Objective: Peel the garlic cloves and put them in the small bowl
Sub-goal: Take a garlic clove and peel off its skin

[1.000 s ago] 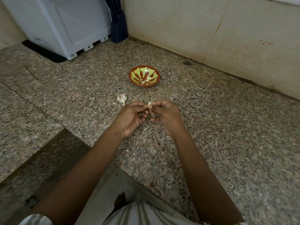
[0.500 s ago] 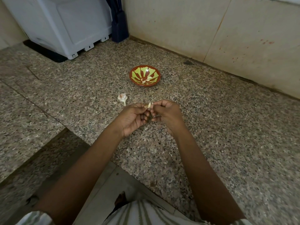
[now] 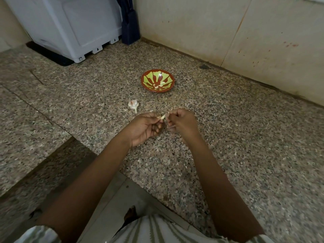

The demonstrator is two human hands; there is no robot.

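Speckled stone surface (image 3: 236, 146) fills most of the view and meets a stained beige wall (image 3: 192, 23) at the back, with a lower step cut in at the near left. A white plastic appliance (image 3: 70, 23) stands in the far left corner, a dark blue object (image 3: 130, 27) just beside it. Left hand (image 3: 143, 130) and right hand (image 3: 182, 121) meet above the stone, both curled, pinching one garlic clove (image 3: 163, 117) between them. The clove's long axis runs from lower left to upper right, its tip towards the right hand. Beyond them sits the small bowl (image 3: 145, 85), red and green, holding peeled cloves (image 3: 158, 85). A garlic remnant (image 3: 133, 104) lies between bowl and left hand, nothing blocking the way
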